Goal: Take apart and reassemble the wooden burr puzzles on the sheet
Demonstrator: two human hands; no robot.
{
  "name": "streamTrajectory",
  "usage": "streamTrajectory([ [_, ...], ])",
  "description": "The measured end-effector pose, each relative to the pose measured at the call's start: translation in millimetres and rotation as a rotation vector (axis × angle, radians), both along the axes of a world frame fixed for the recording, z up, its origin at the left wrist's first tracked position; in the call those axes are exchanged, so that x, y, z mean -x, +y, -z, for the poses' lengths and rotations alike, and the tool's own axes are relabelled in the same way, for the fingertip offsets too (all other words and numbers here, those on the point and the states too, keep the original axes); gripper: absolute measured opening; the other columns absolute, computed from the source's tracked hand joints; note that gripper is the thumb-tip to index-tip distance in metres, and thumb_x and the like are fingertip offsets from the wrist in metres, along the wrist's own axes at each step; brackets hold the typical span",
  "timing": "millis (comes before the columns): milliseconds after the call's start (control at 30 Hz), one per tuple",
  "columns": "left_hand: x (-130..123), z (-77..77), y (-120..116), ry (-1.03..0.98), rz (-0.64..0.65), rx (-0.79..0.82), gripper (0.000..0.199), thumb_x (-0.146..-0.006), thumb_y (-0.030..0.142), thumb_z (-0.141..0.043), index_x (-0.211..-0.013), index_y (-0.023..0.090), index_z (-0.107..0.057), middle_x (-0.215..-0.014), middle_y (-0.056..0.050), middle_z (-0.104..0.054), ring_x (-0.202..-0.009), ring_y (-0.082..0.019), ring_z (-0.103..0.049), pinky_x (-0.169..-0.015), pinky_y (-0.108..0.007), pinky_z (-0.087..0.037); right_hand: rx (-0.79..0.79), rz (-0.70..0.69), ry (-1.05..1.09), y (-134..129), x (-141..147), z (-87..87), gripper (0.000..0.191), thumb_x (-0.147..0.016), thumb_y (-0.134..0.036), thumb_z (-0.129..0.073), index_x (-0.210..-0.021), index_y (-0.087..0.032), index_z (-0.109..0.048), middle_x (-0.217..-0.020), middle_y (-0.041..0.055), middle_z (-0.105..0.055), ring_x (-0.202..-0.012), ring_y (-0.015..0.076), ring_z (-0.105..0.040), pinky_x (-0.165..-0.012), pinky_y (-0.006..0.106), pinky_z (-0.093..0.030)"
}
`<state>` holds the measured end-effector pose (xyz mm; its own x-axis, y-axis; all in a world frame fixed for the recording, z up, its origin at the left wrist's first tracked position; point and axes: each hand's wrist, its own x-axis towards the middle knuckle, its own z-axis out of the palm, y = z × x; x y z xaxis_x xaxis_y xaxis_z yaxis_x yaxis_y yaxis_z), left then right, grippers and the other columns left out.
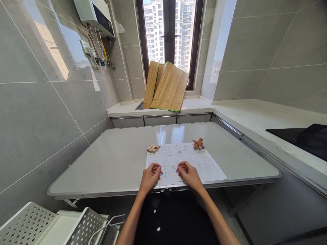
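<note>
Window (169,47): dark-framed, double-leaf; daylit high-rise buildings (154,32) beyond. Grey tiled walls (30,112) both sides of window, glossy with reflections. Water heater (95,15), wall-hung, left of window. White counter (250,110) below and right of window. Pale surface (120,149), round-cornered, before window.

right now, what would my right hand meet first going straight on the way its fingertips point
Most likely your left hand, facing it across a gap over the printed sheet. Height is hard to judge from this view, so your right hand might brush the sheet first.
</note>
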<state>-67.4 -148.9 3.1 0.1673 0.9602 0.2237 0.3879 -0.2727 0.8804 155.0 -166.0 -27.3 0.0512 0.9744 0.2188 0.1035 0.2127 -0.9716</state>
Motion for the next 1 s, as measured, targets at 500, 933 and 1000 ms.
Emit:
streamTrajectory([
  [500, 5.7, -5.0, 48.9, 0.298, -0.256, -0.226, 0.015, -0.091, 0.03, -0.055, -0.101, 0.022, -0.063, -0.107, -0.007, -0.071, -0.101, -0.027, -0.063, -0.093, -0.041, -0.047, -0.007, 0.0, -0.024, 1.4, -1.2, 1.6, 0.028, -0.089, -0.05, -0.062, -0.089, -0.022, -0.062, -0.079, 0.0048, -0.075, -0.064, 0.0195, -0.067, -0.065, 0.031, -0.052],
  [933, 6.8, 18.3, 120.9, 0.541, -0.428, -0.284, 0.046, -0.084, 0.034, -0.07, -0.123, 0.018, -0.053, -0.12, -0.015, -0.066, -0.123, -0.036, -0.051, -0.105, -0.051, -0.037, -0.01, -0.016, -0.037, 1.5, -1.3, 2.4, 0.025, -0.091, -0.047, -0.061, -0.089, -0.022, -0.061, -0.079, 0.0043, -0.074, -0.064, 0.0187, -0.067, -0.065, 0.03, -0.051],
  [1000, 6.9, 15.0, 114.4, 0.544, -0.409, -0.297, 0.045, -0.085, 0.035, -0.071, -0.122, 0.017, -0.053, -0.12, -0.016, -0.067, -0.122, -0.036, -0.053, -0.104, -0.05, -0.039, -0.009, -0.017, -0.04, 1.3, -1.6, 1.8, 0.025, -0.091, -0.047, -0.061, -0.09, -0.022, -0.061, -0.079, 0.0043, -0.074, -0.064, 0.0189, -0.067, -0.064, 0.031, -0.051],
])
